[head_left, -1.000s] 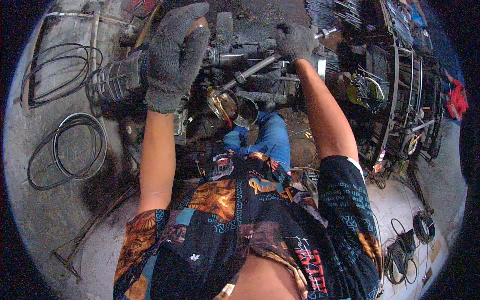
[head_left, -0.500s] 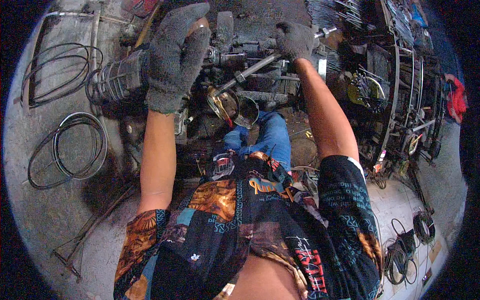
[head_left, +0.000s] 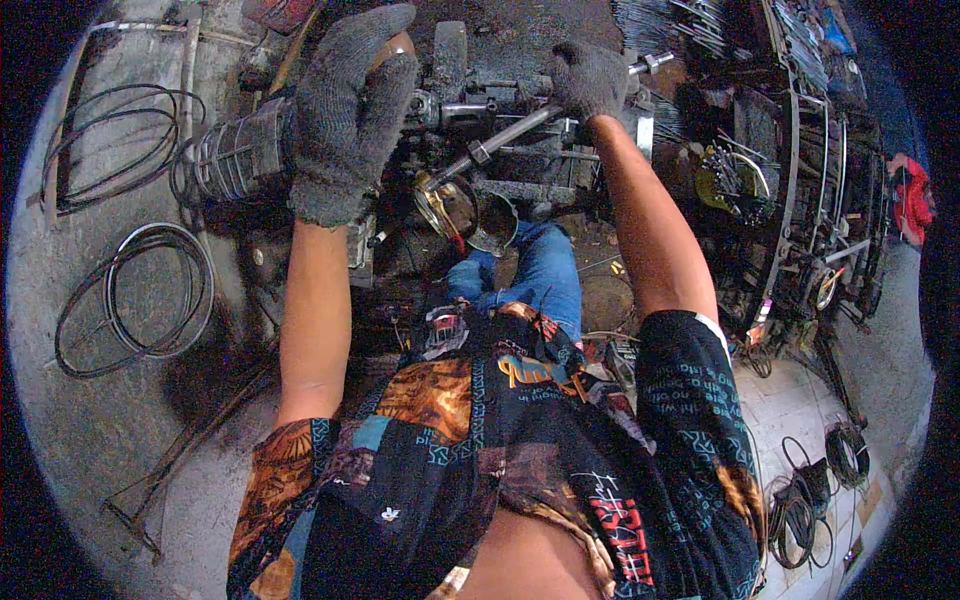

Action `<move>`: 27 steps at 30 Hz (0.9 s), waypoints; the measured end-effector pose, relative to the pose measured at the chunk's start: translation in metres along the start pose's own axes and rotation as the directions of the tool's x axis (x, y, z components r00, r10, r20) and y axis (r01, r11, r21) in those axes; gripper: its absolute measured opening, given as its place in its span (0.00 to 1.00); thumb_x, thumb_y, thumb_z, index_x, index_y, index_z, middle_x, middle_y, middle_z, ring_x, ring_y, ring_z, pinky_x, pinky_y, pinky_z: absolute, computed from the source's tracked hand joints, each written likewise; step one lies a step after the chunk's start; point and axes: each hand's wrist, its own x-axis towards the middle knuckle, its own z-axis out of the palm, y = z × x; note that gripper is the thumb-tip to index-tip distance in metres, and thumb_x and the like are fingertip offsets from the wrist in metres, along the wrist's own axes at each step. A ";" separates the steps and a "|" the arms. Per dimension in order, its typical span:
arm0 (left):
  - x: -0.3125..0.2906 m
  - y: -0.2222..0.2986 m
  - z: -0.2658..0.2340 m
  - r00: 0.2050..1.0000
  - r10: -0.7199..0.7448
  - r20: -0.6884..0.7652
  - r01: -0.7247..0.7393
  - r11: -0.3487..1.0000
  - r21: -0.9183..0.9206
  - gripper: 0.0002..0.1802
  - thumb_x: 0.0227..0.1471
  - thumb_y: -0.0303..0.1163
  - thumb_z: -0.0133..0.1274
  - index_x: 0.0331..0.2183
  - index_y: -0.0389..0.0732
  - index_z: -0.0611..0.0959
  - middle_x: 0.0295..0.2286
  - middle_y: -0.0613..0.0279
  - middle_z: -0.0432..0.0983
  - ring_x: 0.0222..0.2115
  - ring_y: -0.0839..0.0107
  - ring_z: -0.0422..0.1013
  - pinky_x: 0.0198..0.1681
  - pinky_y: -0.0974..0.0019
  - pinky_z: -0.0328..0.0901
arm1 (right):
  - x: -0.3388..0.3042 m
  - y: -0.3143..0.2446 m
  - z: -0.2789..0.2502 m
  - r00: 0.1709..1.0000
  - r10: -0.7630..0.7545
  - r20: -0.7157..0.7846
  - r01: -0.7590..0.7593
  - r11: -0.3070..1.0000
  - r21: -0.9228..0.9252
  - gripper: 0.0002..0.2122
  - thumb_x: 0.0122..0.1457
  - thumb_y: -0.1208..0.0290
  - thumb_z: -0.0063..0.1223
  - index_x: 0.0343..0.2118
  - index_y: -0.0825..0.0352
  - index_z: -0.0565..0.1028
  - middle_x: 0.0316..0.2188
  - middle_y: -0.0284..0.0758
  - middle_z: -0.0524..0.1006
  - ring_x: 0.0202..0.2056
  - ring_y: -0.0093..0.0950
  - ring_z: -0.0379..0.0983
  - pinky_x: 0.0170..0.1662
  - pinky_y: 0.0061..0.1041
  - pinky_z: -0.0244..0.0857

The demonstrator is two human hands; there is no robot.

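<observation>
My left hand (head_left: 350,125), in a dark grey knitted glove, is raised over the left part of a greasy machine (head_left: 505,175). Its fingers are curled, and a brown rounded piece (head_left: 398,46) shows between finger and thumb; what it belongs to is hidden. My right hand (head_left: 588,80), gloved alike, is closed around a long metal rod (head_left: 525,128) lying aslant over the machine. A nut-like collar (head_left: 479,152) sits on its lower part; its other end sticks out beyond my right hand. Below the rod's lower end is a round open tin (head_left: 440,212) with something red-tipped at it.
A ribbed motor housing (head_left: 240,162) stands left of my left hand. Coiled hoses (head_left: 160,290) lie on the left floor. At right are a yellowish container (head_left: 735,185) of metal pieces, a metal rack (head_left: 792,200) and bundled rods (head_left: 705,28). Black cables (head_left: 797,515) lie at lower right.
My left hand has shifted very slightly to the left. My right hand and the rod stay in place.
</observation>
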 end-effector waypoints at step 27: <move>0.007 0.005 0.005 0.969 -0.225 -0.105 0.222 0.974 -0.036 0.11 0.58 0.32 0.57 0.41 0.39 0.83 0.38 0.59 0.81 0.40 0.66 0.77 0.45 0.63 0.71 | 0.001 -0.007 -0.006 0.999 -0.009 0.040 0.010 1.000 -0.016 0.16 0.55 0.50 0.54 0.38 0.52 0.85 0.33 0.39 0.83 0.37 0.42 0.80 0.43 0.41 0.70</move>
